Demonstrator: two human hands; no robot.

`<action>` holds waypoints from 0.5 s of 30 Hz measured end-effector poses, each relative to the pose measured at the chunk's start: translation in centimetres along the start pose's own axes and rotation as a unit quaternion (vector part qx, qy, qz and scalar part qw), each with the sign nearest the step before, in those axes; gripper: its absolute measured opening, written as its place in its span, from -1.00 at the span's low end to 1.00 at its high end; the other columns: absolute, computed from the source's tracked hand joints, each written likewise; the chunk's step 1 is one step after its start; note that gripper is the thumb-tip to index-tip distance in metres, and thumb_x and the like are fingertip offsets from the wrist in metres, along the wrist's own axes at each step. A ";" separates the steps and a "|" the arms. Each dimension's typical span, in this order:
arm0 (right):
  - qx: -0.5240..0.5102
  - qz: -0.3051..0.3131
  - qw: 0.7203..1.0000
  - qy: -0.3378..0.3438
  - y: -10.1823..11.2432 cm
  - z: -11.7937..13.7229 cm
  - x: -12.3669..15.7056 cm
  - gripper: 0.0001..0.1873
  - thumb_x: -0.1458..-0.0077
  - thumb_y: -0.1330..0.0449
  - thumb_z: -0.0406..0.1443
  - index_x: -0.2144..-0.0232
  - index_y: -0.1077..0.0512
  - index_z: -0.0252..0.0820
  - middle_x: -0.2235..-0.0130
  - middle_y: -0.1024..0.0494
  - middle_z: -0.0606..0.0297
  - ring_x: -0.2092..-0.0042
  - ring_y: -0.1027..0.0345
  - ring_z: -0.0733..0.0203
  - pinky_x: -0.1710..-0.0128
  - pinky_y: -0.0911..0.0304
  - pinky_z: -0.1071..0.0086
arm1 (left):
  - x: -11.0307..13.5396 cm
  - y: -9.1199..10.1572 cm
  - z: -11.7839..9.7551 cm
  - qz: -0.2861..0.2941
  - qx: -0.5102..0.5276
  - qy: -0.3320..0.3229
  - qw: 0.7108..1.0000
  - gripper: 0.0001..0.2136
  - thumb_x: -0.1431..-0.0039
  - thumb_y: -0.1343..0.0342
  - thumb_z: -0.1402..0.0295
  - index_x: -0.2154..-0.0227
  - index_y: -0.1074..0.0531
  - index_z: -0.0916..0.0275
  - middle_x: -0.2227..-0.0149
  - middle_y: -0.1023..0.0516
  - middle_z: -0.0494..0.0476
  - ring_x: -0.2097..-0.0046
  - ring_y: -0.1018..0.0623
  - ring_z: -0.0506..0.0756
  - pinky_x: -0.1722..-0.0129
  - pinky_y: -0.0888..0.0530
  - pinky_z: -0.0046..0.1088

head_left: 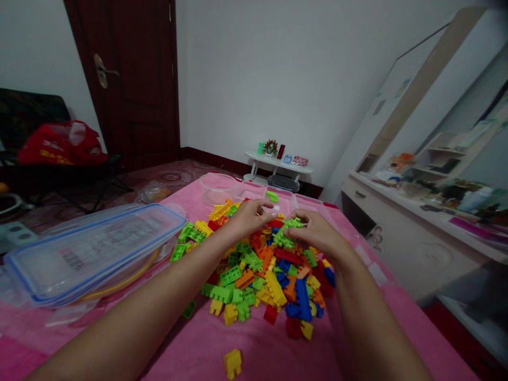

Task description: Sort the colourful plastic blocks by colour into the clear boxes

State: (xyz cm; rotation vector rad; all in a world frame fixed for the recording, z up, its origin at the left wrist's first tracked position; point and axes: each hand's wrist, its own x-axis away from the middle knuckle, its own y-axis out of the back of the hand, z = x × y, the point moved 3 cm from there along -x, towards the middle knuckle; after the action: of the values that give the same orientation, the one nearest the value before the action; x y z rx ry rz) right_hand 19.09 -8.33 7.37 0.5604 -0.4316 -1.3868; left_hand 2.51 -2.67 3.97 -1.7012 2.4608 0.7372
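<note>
Grips a light-green interlocking toy brick [286,233] between thumb and fingers of the right hand [315,228], just above the far side of a heap of mixed bricks [250,256]. Holds the left hand [252,216] near it over the same heap, fingers loosely bent and parted, grip unclosed. Has under both hands red, orange, yellow, green and blue pieces on a pink cloth [190,352], with a long blue brick [303,299] and a long yellow brick [275,288] toward the near edge, and a lone yellow brick [233,363] well apart in front. Has just beyond the fingertips a row of clear plastic trays [283,201], with a second light-green brick [272,197] in one, and beside them a round clear tub [216,184]. Has off to the left a blue-edged clear lid [99,248], and farther back a dark-red door [130,79].
</note>
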 end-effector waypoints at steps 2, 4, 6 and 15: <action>0.031 0.027 0.999 -0.032 0.9 -1.0 -0.1 -0.81 0.20 -0.25 -0.28 0.46 -0.35 -0.22 0.62 -0.32 0.46 0.63 -0.21 0.38 0.70 -0.10 0.54 | -0.3 1.5 0.3 0.007 -0.110 -0.025 0.994 -0.67 -0.03 -0.15 0.24 0.17 -0.51 0.33 0.31 -0.59 0.19 0.37 -0.52 0.05 0.43 -0.38 -0.53; 0.031 0.012 0.998 -0.051 1.7 -2.0 -0.4 -0.78 0.20 -0.26 -0.25 0.45 -0.37 -0.23 0.59 -0.37 0.40 0.61 -0.25 0.34 0.68 -0.15 0.51 | -0.3 2.8 0.5 0.079 -0.178 -0.014 0.981 -0.73 0.01 -0.17 0.29 0.25 -0.54 0.32 0.34 -0.59 0.15 0.36 -0.51 0.04 0.42 -0.36 -0.55; -0.010 -0.085 0.996 -0.030 2.3 -2.6 -1.1 -0.64 0.19 -0.28 -0.17 0.31 -0.41 -0.25 0.43 -0.48 0.25 0.50 -0.37 0.26 0.59 -0.29 0.44 | 0.1 3.6 0.3 0.186 -0.212 0.000 0.959 -0.74 0.08 -0.22 0.33 0.28 -0.56 0.31 0.37 -0.59 0.10 0.38 -0.51 0.03 0.42 -0.35 -0.57; 0.141 -0.203 0.967 0.066 1.7 -4.5 -3.1 -0.49 0.09 -0.26 -0.23 0.03 -0.43 -0.26 0.07 -0.52 0.04 0.18 -0.46 0.09 0.20 -0.37 0.27 | 2.5 1.7 -2.2 0.353 -0.370 -0.023 0.859 -0.62 0.33 -0.38 0.39 0.29 -0.59 0.12 0.35 -0.61 -0.02 0.38 -0.48 0.01 0.44 -0.29 -0.58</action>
State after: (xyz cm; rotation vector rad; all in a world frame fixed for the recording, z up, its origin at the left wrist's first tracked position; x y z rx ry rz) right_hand 22.68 -4.59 4.89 1.0127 -0.4244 -1.6762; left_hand 0.46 -5.29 5.73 -0.7437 2.9669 1.9663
